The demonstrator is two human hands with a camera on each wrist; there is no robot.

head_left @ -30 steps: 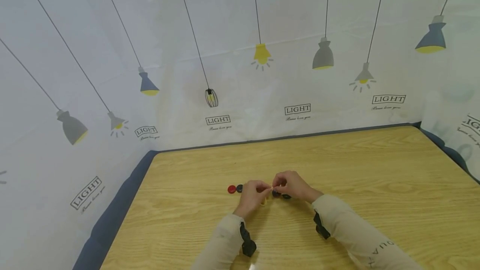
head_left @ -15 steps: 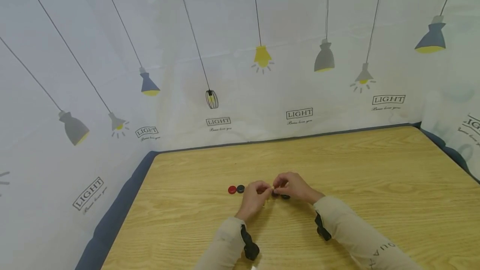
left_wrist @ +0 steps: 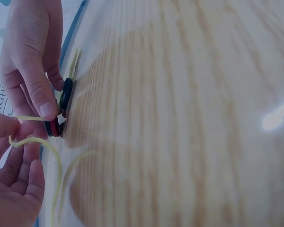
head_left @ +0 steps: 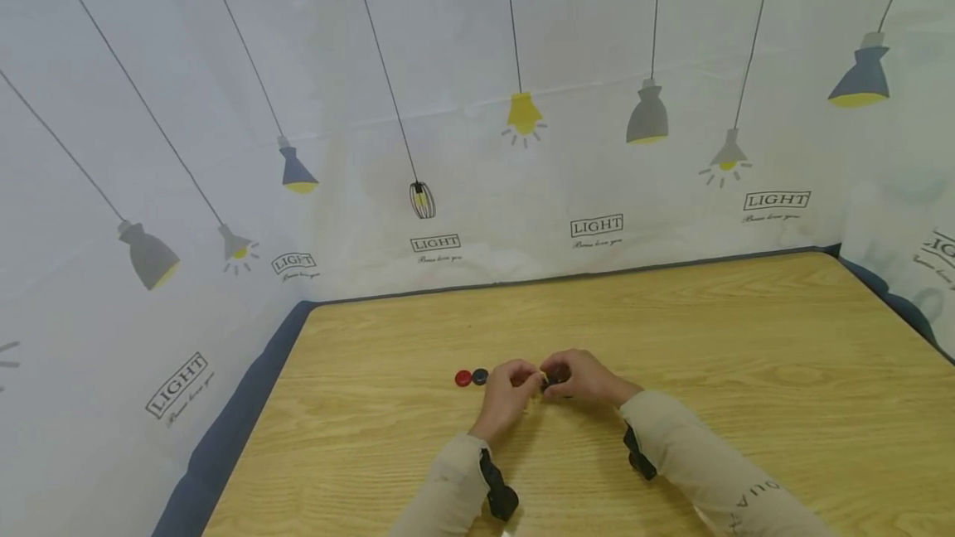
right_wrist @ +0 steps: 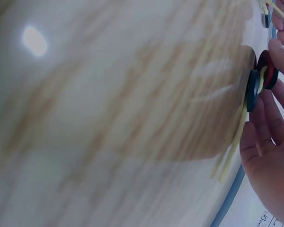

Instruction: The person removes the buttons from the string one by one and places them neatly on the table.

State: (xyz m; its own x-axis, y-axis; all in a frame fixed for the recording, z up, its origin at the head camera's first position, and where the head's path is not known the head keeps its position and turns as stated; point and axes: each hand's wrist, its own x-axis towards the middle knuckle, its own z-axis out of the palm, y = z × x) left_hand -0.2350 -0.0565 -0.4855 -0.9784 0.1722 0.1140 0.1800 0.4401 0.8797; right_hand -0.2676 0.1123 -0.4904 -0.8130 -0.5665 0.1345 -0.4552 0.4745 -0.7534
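In the head view, my left hand (head_left: pixel 507 398) and right hand (head_left: pixel 585 377) meet over the table. A yellow cord (left_wrist: pixel 58 165) is pinched between my left thumb and fingers; a loop hangs below them. My right thumb and fingers grip a red and dark round button (right_wrist: pixel 270 71), which stands on edge. Another dark button (left_wrist: pixel 66 94) stands beside it, with cord passing between the two and cord ends trailing behind. Left of my left hand, a red button (head_left: pixel 463 378) and a dark button (head_left: pixel 480 376) lie flat, side by side. My fingers partly hide the cord's path.
The wooden table (head_left: pixel 358 437) reaches to a pale wall cloth (head_left: pixel 477 147) printed with hanging lamps, at the back and both sides. Black camera mounts (head_left: pixel 501 500) sit on both wrists, under the sleeves.
My right hand has shifted from pinching close to my left fingertips to gripping the button, its fingers now spread wider and slightly lower. My left hand stays nearly in place, holding the cord.
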